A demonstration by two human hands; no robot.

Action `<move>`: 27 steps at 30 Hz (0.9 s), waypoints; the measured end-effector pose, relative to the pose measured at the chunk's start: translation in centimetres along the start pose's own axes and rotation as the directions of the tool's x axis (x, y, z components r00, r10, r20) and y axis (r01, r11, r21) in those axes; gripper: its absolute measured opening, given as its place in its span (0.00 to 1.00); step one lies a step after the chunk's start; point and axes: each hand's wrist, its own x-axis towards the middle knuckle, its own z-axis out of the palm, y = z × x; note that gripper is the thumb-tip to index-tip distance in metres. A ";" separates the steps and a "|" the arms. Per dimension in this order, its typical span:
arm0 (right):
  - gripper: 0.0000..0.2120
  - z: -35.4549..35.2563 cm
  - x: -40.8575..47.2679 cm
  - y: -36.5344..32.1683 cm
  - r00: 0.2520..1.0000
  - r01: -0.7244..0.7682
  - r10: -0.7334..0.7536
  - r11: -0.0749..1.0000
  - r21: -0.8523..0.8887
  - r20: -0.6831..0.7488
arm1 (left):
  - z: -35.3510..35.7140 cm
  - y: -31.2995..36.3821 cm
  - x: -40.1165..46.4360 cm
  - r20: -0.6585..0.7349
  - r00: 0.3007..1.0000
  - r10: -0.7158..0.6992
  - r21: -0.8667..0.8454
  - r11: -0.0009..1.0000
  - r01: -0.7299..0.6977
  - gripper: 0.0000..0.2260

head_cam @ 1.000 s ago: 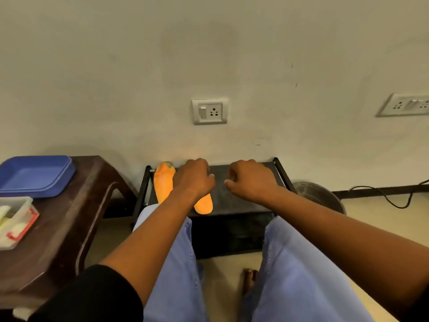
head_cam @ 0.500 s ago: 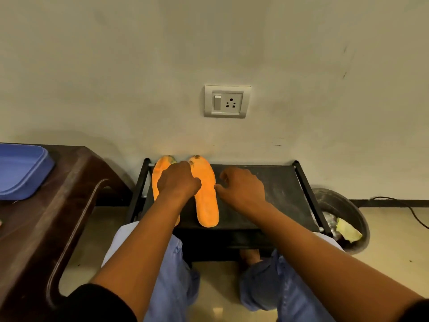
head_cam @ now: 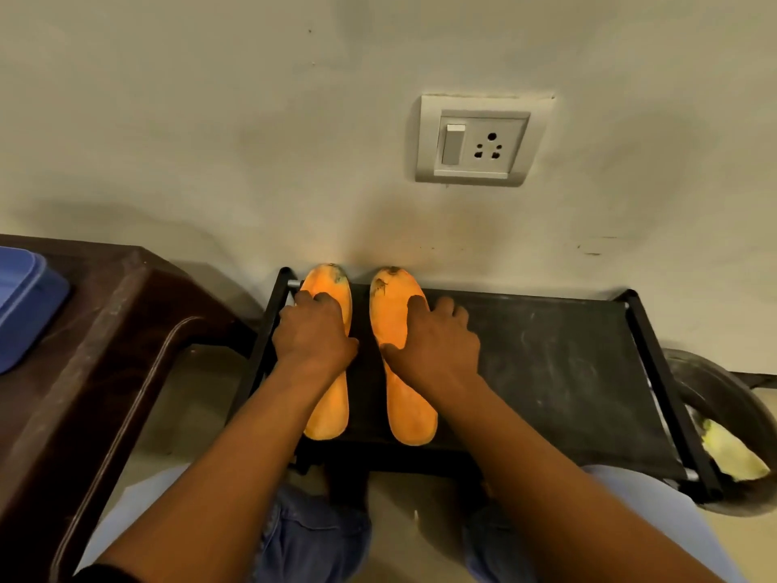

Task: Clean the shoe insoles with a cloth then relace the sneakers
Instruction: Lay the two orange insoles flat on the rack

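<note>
dim warm indoor light, soft shadows, wide-angle bending at edges

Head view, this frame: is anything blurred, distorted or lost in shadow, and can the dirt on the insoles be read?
Head view: sharp overall, with soft, even light. Wide-angle bending shows at the edges, on the brown table and bin. Dark smudges read clearly at the far ends of the left insole and right insole. The left hand and right hand hide their middles; below the black rack is dark.
</note>
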 end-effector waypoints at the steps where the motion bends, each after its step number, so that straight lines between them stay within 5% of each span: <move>1: 0.35 0.4 0.2 0.0 1.000 -0.008 0.008 1.000 -0.009 -0.004 | 0.1 0.2 0.3 0.009 1.000 0.001 0.009 1.000 -0.001 0.36; 9: 0.36 2.7 1.6 -1.8 0.998 -0.003 -0.003 0.997 -0.079 -0.067 | 0.9 0.7 1.6 -0.008 0.999 -0.040 -0.022 0.999 0.040 0.41; 27: 0.37 0.1 1.6 3.2 0.998 -0.039 0.044 0.993 0.108 -0.047 | 0.5 3.7 0.0 0.002 0.999 0.039 -0.131 0.991 -0.039 0.46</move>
